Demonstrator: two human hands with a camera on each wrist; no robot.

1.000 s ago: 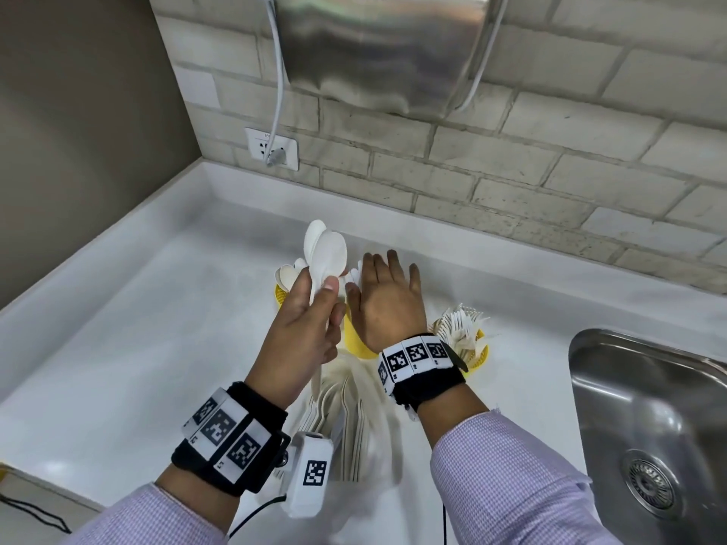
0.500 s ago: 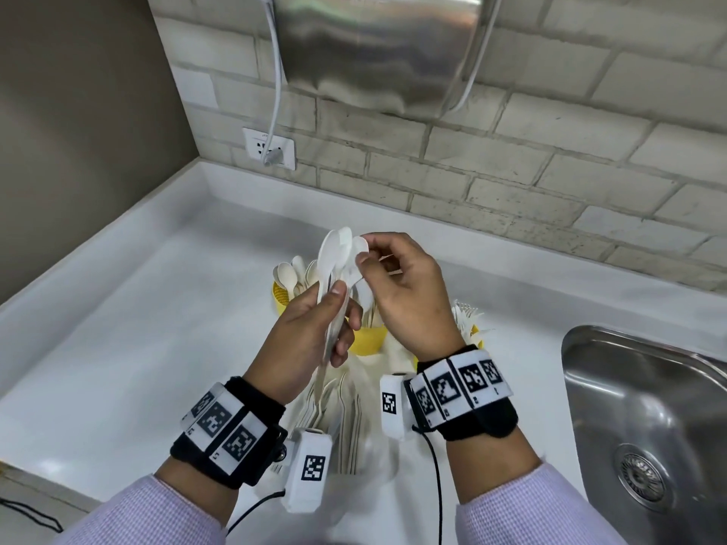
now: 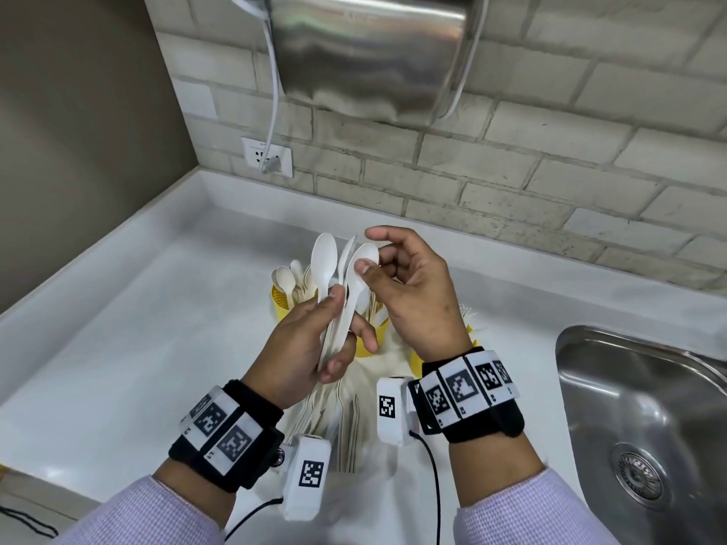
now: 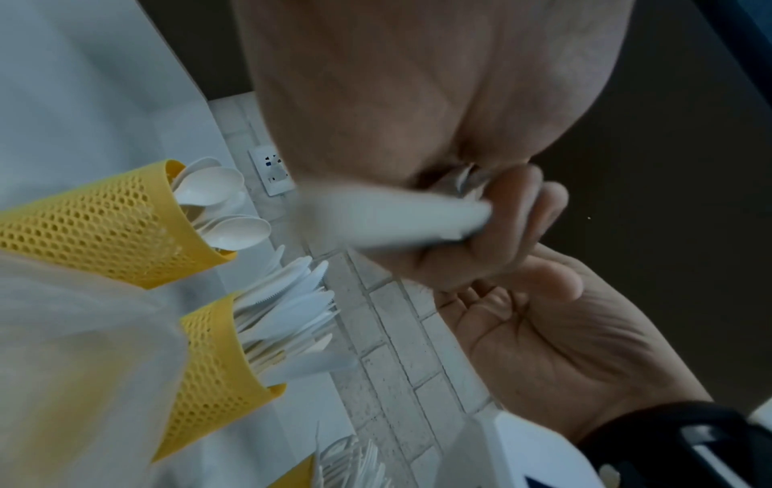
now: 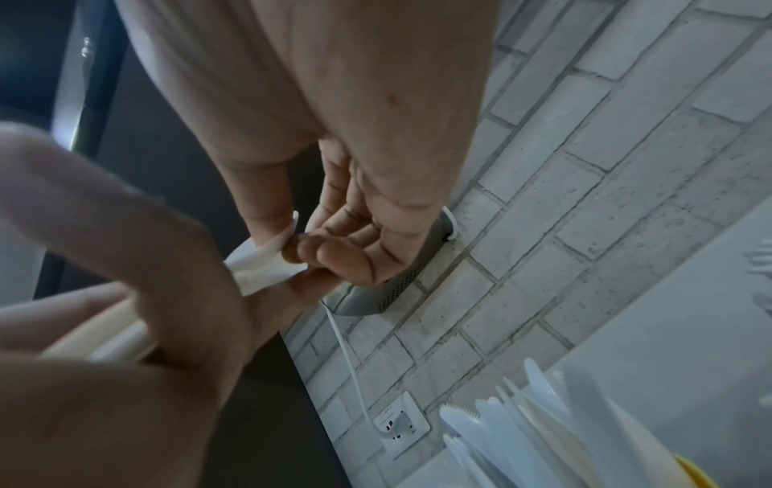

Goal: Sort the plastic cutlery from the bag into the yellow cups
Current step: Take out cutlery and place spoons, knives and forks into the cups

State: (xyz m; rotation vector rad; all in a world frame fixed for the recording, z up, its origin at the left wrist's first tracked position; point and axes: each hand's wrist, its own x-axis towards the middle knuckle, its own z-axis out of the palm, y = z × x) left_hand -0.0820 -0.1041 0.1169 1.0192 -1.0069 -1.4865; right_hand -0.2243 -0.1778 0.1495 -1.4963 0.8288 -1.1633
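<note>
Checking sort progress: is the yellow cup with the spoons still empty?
No, the left wrist view shows several white spoons already standing in that yellow cup.

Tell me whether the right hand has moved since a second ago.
Yes. The right hand rose off the yellow cup and now pinches a spoon in the left hand.
</note>
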